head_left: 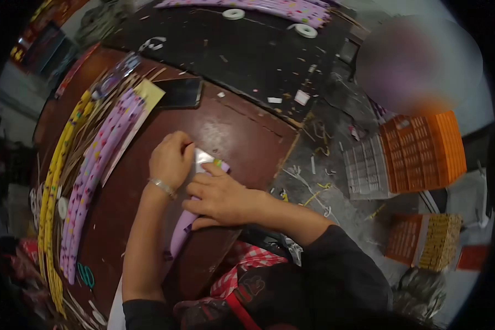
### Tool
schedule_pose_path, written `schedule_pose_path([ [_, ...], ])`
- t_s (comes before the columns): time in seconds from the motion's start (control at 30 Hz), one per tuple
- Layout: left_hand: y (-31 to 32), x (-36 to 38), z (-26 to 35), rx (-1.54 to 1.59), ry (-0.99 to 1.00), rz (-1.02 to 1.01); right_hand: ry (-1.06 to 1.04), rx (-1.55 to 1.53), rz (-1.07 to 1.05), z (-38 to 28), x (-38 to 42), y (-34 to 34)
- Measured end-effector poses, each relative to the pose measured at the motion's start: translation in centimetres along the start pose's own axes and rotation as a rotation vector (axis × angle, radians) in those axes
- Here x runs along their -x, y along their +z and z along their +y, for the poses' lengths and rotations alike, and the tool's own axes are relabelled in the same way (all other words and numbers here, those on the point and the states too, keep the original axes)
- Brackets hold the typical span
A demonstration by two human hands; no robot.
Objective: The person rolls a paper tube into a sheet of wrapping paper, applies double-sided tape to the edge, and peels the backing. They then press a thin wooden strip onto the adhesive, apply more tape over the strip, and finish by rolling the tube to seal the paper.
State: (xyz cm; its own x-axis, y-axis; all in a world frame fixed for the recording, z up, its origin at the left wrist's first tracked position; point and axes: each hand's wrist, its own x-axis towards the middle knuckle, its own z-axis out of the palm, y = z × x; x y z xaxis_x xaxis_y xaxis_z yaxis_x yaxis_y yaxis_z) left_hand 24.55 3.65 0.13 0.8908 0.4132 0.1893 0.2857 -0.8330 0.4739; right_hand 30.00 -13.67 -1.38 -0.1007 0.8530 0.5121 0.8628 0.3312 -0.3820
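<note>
On the brown table (247, 129), a purple patterned roll (182, 234) lies slantwise under my hands. My right hand (220, 195) is curled over its upper part, fingers pressed round it. A shiny white piece (203, 157), perhaps paper or film, shows at the roll's upper end. Beside that piece, my left hand (173, 159) is closed with its fingertips bent inward; whatever they pinch is hidden. To the left lies a bundle of similar purple patterned rolls (102, 148), alongside yellow patterned rolls (55, 187).
A dark phone-like slab (179, 92) lies near the table's far edge. Teal-handled scissors (86, 275) rest at the lower left. Tape rolls (306, 31) and paper scraps sit on the black table (236, 55). Orange crates (418, 151) stand right; another person is beyond them.
</note>
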Motion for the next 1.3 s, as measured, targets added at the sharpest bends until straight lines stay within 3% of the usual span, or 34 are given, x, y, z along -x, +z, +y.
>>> schedule_pose_path([
  [0.3,0.1,-0.3,-0.9,-0.003,0.111,-0.014,0.0,-0.053,0.019,-0.1,0.0,0.1],
  [0.4,0.4,-0.2,-1.0,-0.068,0.097,0.032,-0.015,-0.01,0.05,-0.1,-0.1,0.4],
  [0.67,-0.7,-1.0,-0.5,-0.012,0.008,-0.122,-0.04,0.022,0.105,0.0,-0.1,0.3],
  [1.3,-0.1,-0.4,0.1,-0.117,0.023,-0.054,-0.009,-0.031,0.061,-0.1,0.0,0.2],
])
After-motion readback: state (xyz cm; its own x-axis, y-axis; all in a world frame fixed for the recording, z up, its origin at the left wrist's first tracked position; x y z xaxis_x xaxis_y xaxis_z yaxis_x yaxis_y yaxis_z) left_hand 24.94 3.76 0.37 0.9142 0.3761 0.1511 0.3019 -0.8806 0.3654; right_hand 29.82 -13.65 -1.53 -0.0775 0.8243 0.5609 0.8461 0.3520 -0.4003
